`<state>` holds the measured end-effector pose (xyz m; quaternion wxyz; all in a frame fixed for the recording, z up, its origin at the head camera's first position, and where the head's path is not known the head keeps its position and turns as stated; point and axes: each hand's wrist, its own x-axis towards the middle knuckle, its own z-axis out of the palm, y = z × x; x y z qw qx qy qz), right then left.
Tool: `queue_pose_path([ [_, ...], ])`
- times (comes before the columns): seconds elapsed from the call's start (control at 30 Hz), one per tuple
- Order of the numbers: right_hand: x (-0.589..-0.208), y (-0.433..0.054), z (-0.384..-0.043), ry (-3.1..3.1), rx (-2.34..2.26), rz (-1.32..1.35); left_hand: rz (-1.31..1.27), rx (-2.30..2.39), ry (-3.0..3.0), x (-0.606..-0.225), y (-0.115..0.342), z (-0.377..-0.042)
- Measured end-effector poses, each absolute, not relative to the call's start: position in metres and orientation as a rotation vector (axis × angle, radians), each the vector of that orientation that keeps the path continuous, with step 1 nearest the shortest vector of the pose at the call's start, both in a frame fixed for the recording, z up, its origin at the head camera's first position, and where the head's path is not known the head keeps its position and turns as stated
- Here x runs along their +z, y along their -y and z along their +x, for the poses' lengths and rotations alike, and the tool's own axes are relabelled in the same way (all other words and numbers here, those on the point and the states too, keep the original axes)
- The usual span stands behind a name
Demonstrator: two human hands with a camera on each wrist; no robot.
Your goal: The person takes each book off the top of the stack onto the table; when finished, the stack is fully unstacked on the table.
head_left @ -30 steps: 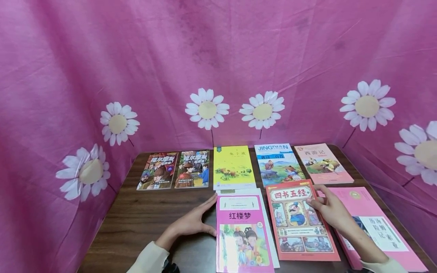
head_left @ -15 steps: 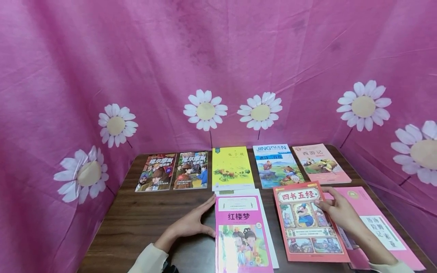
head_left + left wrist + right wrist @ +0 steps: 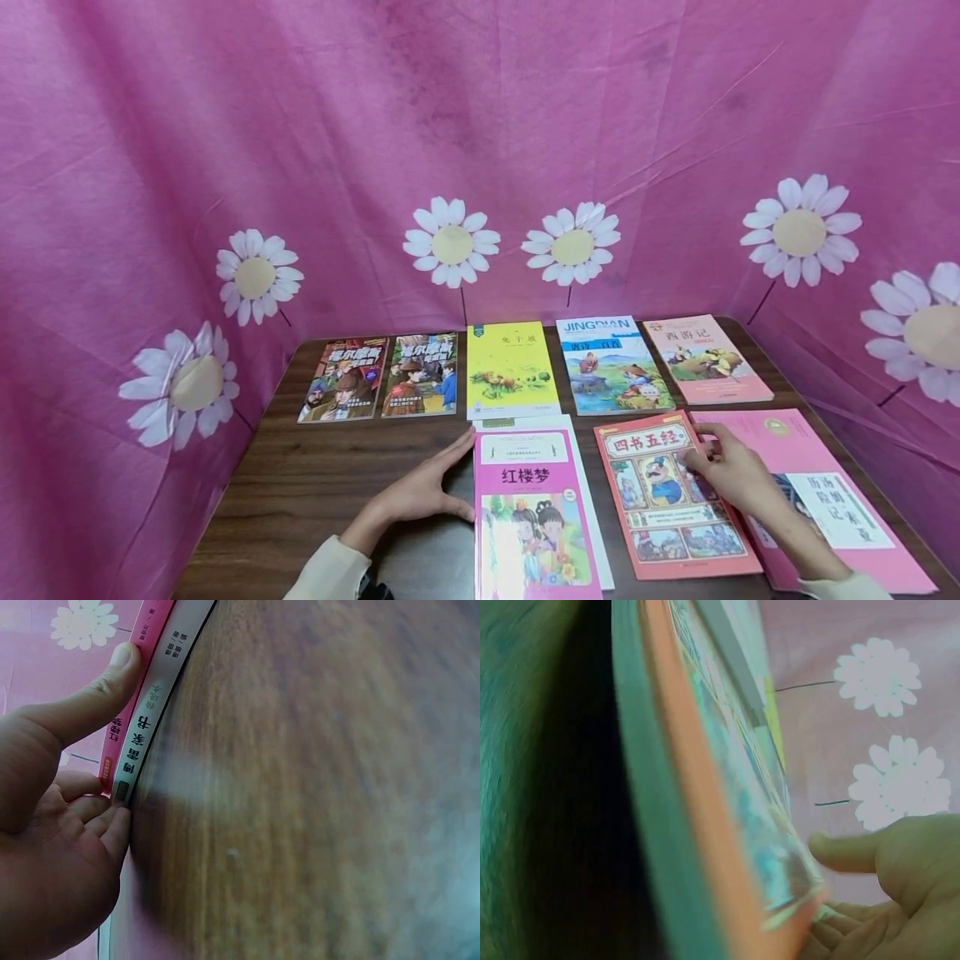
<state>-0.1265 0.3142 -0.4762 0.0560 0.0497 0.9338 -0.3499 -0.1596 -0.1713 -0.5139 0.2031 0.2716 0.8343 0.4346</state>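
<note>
My left hand (image 3: 416, 494) rests against the left edge of a magenta book (image 3: 528, 517) stacked on a white book (image 3: 592, 542). The left wrist view shows both spines, with the thumb (image 3: 120, 671) on the magenta one and fingertips near the stack's end. At the right, my right hand (image 3: 731, 471) holds a red book (image 3: 671, 496) with comic panels by its right edge, thumb on the cover. The red book is slightly tilted and overlaps the left side of a large pink book (image 3: 795, 442). In the right wrist view the red book (image 3: 697, 802) is blurred.
Across the table's far side lie two dark comic books (image 3: 345, 379), a yellow book (image 3: 510, 371), a blue book (image 3: 611, 367) and a pale pink book (image 3: 708, 358). A pink flowered curtain (image 3: 510, 150) stands behind. Bare wooden tabletop (image 3: 300, 492) shows at left.
My right hand has moved the red book rightward, away from the magenta stack, and then slightly toward me, tilting it more. My left hand has stayed at the stack.
</note>
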Motion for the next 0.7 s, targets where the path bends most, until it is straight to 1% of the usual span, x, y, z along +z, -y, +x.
queue_pose_path([
  [0.1, -0.480, -0.313, -0.127, -2.906, -0.959, 0.110, 0.754, 1.215, -2.325, -0.514, 0.171, -0.159],
  [0.27, -0.484, -0.311, -0.127, -2.944, -0.865, 0.121, 0.750, 1.214, -2.329, -0.514, 0.171, -0.160],
  [0.7, -0.489, -0.306, -0.133, -2.980, -0.812, 0.111, 0.743, 1.216, -2.330, -0.514, 0.170, -0.160],
])
